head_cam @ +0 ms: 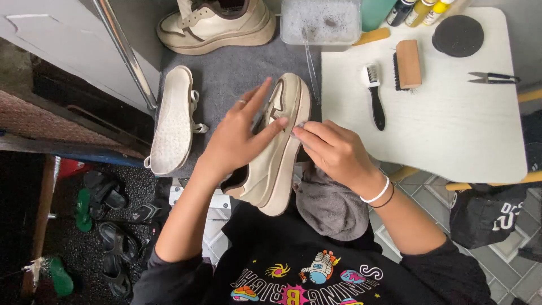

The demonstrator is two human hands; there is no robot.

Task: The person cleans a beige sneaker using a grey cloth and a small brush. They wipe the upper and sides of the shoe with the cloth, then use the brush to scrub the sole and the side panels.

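A cream thick-soled sneaker (pixel 285 121) lies tilted on its side in front of me. My left hand (pixel 240 135) grips its upper, fingers spread across the side. My right hand (pixel 330 148) pinches a grey cloth (pixel 330 206) and presses it against the edge of the sole; most of the cloth hangs down below my wrist. A white and a black band sit on my right wrist, a ring on my left hand.
A second cream sneaker (pixel 217 25) stands at the back on the grey mat (pixel 237 68), a white insole (pixel 172 121) to the left. A tub of soapy water (pixel 320 21), brushes (pixel 374 93) (pixel 407 63), scissors (pixel 492 77), a black round pad (pixel 458 35) and bottles (pixel 420 11) sit by the white table (pixel 451 130). Sandals (pixel 104 195) lie on the floor.
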